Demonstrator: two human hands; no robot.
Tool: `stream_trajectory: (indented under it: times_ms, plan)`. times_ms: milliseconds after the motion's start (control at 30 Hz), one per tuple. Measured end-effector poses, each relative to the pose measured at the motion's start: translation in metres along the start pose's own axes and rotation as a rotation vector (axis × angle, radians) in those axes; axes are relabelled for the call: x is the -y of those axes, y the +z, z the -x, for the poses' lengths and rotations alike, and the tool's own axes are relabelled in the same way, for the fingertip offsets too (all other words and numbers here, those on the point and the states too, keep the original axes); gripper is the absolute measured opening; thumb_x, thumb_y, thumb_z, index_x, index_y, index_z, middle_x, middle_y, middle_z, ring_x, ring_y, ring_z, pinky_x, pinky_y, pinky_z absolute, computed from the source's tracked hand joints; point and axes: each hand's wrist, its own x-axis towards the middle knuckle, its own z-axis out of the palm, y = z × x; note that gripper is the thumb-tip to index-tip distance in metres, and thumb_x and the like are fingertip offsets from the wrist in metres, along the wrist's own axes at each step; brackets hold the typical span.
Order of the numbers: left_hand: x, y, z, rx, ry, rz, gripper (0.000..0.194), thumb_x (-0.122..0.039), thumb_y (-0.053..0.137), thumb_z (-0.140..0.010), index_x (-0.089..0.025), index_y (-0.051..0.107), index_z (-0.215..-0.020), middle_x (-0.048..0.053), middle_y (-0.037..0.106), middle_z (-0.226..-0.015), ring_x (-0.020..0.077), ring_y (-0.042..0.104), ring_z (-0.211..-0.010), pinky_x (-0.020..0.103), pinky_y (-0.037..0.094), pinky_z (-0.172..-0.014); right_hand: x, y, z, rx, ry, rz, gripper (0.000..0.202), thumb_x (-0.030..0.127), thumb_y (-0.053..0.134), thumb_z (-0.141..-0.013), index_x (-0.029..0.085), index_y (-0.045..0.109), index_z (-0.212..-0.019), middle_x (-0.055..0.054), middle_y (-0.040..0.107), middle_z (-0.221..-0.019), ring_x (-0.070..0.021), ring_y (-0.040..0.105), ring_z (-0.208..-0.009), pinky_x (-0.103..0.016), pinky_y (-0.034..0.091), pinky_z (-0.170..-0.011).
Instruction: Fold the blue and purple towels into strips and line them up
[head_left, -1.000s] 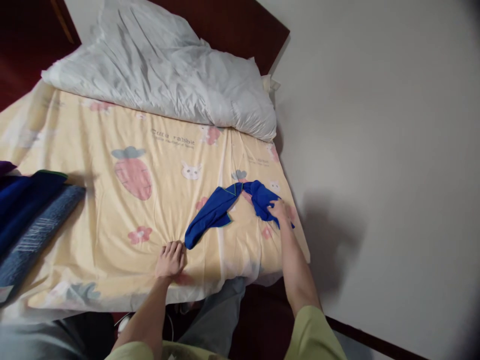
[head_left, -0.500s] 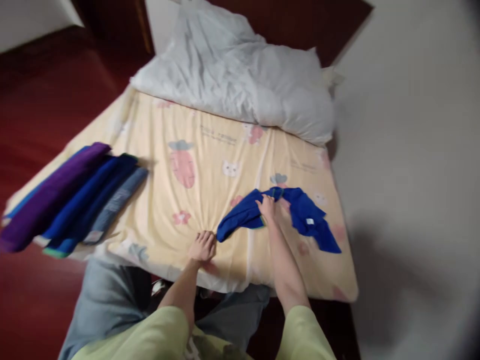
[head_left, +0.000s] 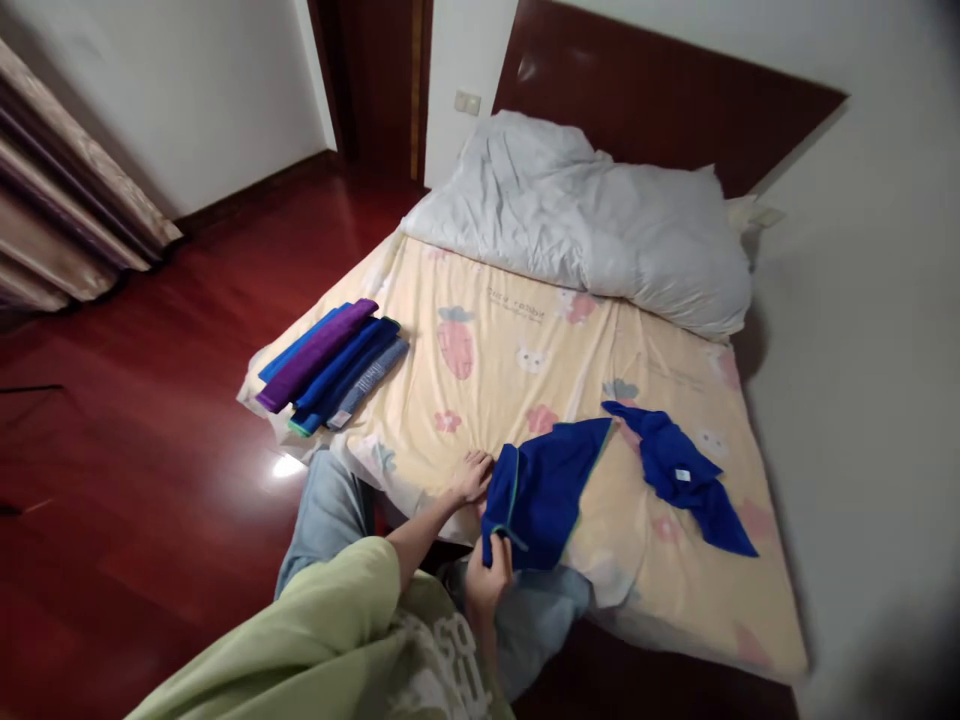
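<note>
A dark blue towel (head_left: 551, 490) with thin green edging lies partly spread on the bed's near side, its left edge folded over. My right hand (head_left: 491, 575) pinches the towel's near left corner at the mattress edge. Just left of the towel, my left hand (head_left: 472, 476) rests on the sheet, fingers stretched toward the towel's edge; whether the fingertips touch it is unclear. Farther right lies a second blue towel (head_left: 679, 470), crumpled, with a small white label showing.
Several rolled or folded towels, among them a purple towel (head_left: 319, 355) and a grey-blue towel (head_left: 369, 383), lie side by side at the bed's left. A bunched white quilt (head_left: 592, 215) covers the head end. The patterned sheet (head_left: 495, 390) lies between. A wall runs along the right.
The nearer blue towel, bunched before, is now spread wider and apart from the labelled one. My right hand has moved from its top down to its near left corner. The view has swung left.
</note>
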Motion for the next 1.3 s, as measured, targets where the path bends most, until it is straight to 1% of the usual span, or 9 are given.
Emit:
stream_trajectory:
  times_ms: [100,200,333,433,500,633,833,1067,1300]
  plan:
    - [0.006,-0.032,0.053,0.093,0.160,0.153,0.045,-0.023,0.057,-0.089,-0.019,0.058,-0.134,0.012,0.062,-0.124,0.0263,0.060,-0.114,0.041,0.050,-0.101,0.025,-0.017,0.013,0.152,-0.146,-0.133,0.041,0.028,0.037,-0.102,0.033,0.073,-0.122,-0.011,0.079,-0.098,-0.0324,0.079,-0.085,-0.043,0.066,-0.072]
    - [0.013,-0.069,0.135,0.098,0.314,0.217,0.073,-0.015,0.058,-0.085,-0.021,0.041,-0.155,0.015,0.054,-0.144,0.0282,0.053,-0.133,0.046,0.048,-0.112,0.044,-0.035,0.001,0.279,-0.186,-0.142,0.039,0.020,0.043,-0.098,0.019,0.079,-0.114,-0.016,0.078,-0.108,-0.0272,0.079,-0.085,-0.033,0.064,-0.074]
    - [0.018,-0.117,0.235,-0.098,0.208,0.144,0.079,-0.009,0.054,-0.090,-0.029,0.029,-0.163,0.016,0.047,-0.154,0.0286,0.049,-0.142,0.051,0.049,-0.115,0.081,-0.047,-0.019,0.598,-0.321,-0.146,0.049,0.010,0.052,-0.092,0.027,0.073,-0.132,-0.013,0.074,-0.126,-0.0181,0.075,-0.072,-0.027,0.059,-0.069]
    - [0.026,-0.146,0.275,-0.335,0.141,0.040,0.077,-0.008,0.054,-0.095,-0.034,0.029,-0.163,0.017,0.045,-0.156,0.0304,0.049,-0.144,0.056,0.053,-0.111,0.124,-0.053,-0.023,0.736,-0.475,-0.189,0.054,0.004,0.055,-0.090,0.031,0.069,-0.135,-0.008,0.074,-0.119,-0.0160,0.070,-0.069,-0.028,0.056,-0.068]
    - [0.031,-0.164,0.280,-0.380,0.181,-0.002,0.069,-0.009,0.054,-0.096,-0.034,0.038,-0.158,0.016,0.046,-0.156,0.0319,0.048,-0.146,0.060,0.054,-0.109,0.155,-0.055,-0.022,0.758,-0.567,-0.205,0.044,0.004,0.056,-0.091,0.027,0.074,-0.124,-0.009,0.075,-0.110,-0.0200,0.071,-0.077,-0.031,0.055,-0.072]
    - [0.029,-0.198,0.258,-0.150,0.292,0.069,0.049,-0.007,0.045,-0.098,-0.028,0.060,-0.141,0.012,0.065,-0.138,0.0274,0.060,-0.134,0.055,0.054,-0.110,0.196,-0.055,-0.025,0.778,-0.588,-0.220,0.024,0.006,0.058,-0.094,0.019,0.075,-0.105,-0.010,0.075,-0.095,-0.0228,0.071,-0.082,-0.032,0.055,-0.074]
    - [0.023,-0.230,0.212,-0.018,0.141,0.202,0.025,-0.025,0.048,-0.105,-0.021,0.071,-0.112,0.010,0.075,-0.105,0.0210,0.072,-0.096,0.035,0.059,-0.087,0.174,-0.068,-0.044,0.599,-0.293,-0.442,0.035,0.009,0.055,-0.098,0.023,0.064,-0.129,-0.006,0.075,-0.115,-0.0171,0.075,-0.082,-0.026,0.055,-0.073]
    - [0.012,-0.215,0.212,0.068,0.012,0.304,0.034,-0.045,0.062,-0.100,-0.018,0.066,-0.120,0.004,0.067,-0.082,0.0185,0.064,-0.075,0.031,0.054,-0.072,0.154,-0.078,-0.042,0.399,-0.040,-0.619,0.012,0.022,0.057,-0.102,0.023,0.068,-0.105,-0.005,0.075,-0.096,-0.0188,0.075,-0.085,-0.027,0.057,-0.077]
    - [-0.006,-0.178,0.219,-0.146,-0.031,0.144,0.012,-0.016,0.057,-0.092,-0.021,0.063,-0.101,0.010,0.059,-0.102,0.0241,0.061,-0.092,0.039,0.054,-0.084,0.162,-0.072,-0.044,0.519,-0.158,-0.580,0.015,0.022,0.056,-0.102,0.023,0.070,-0.103,-0.004,0.074,-0.097,-0.0163,0.072,-0.077,-0.025,0.053,-0.071]
